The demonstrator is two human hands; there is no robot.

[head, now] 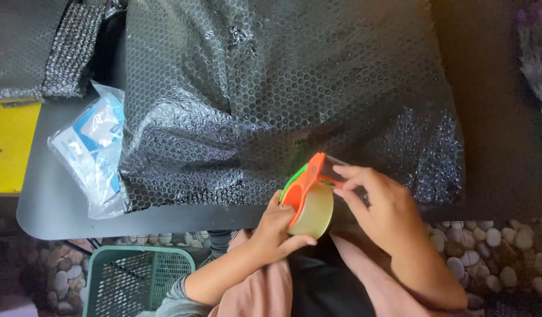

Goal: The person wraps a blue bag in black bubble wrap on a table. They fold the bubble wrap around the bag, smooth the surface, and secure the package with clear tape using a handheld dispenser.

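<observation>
Tape dispenser (306, 199) feels light and rigid as we cradle its roll left-handed (277, 226), right fingers (356, 176) pinching the sticky end.

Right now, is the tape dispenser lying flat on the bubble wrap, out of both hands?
No, the left hand grips the tape dispenser while the right hand pinches its front end.

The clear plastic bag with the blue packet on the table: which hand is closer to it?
Left. The left hand holds the tape dispenser right of the bag; the right hand is farther right.
</observation>
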